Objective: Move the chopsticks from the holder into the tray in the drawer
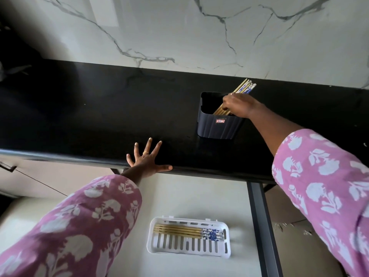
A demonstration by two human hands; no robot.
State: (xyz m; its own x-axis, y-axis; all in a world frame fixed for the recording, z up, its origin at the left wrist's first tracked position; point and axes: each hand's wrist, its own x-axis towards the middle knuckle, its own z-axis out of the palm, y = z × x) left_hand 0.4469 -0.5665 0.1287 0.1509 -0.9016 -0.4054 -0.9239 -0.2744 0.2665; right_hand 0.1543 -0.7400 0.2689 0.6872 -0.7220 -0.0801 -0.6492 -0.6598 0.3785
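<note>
Starting on the left, the left hand (146, 159) was spread wide and flat on the front edge of the glossy black desk (79, 116), holding nothing. Below it, in the open pale drawer (199, 196), sat the white slotted plastic tray (179, 249). A few gold-coloured chopsticks with blue-and-white patterned ends (179, 230) already lay flat along its back, long axis side to side, patterned ends to the right.

Up on the desk stood the dark blue ribbed plastic holder (215, 128), with the right hand (237, 106) curled around the bundle of chopsticks (244, 87) inside it. That bundle leaned diagonally, patterned tops pointing up and right toward the marble wall (159, 27), thin ends down in the holder.

What I'd worry about: nothing was steadying the holder, so if the tips snagged its rim coming out, it could tip or slide, I reckon. Also, a bunch gripped like that can fan out, and a loose one might drop past the tray. They'd need turning to lie sideways like the others.
</note>
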